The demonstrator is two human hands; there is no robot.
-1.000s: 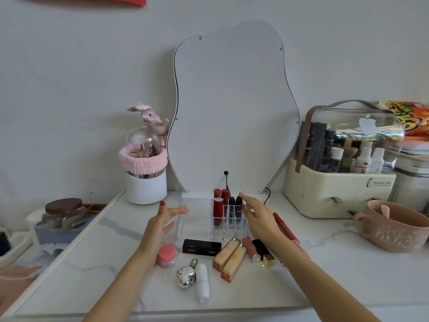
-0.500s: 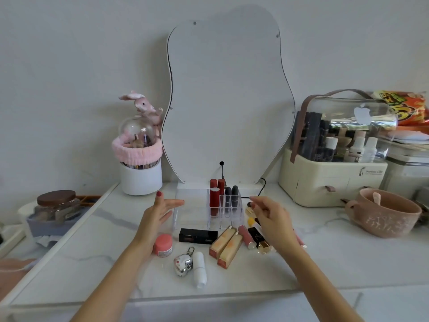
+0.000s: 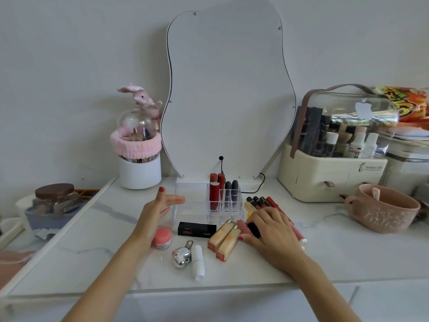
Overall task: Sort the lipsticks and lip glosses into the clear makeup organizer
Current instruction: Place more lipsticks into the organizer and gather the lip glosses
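The clear makeup organizer (image 3: 192, 205) stands at the foot of the mirror, with two red lipsticks (image 3: 214, 194) and two dark grey ones (image 3: 232, 189) upright in its right slots. My left hand (image 3: 160, 208) hovers open at its left side, fingers spread. My right hand (image 3: 271, 228) lies over the loose pile to the right, its fingers and thumb curled on a black lipstick (image 3: 254, 228). Beside it lie a pink tube (image 3: 242, 226), two peach-gold tubes (image 3: 224, 238), a black rectangular lipstick (image 3: 197, 229) and several lip glosses (image 3: 260, 202), partly hidden by the hand.
A pink jar (image 3: 162, 238), a silver heart charm (image 3: 182, 256) and a white balm stick (image 3: 199, 261) lie near the front. A white brush holder (image 3: 139, 170) stands back left, with a cream cosmetic case (image 3: 332, 180) and a pink mug (image 3: 383, 212) to the right.
My right hand has come down from the organizer's slots onto the loose lipsticks and closed on the black one. My left hand stays beside the organizer.
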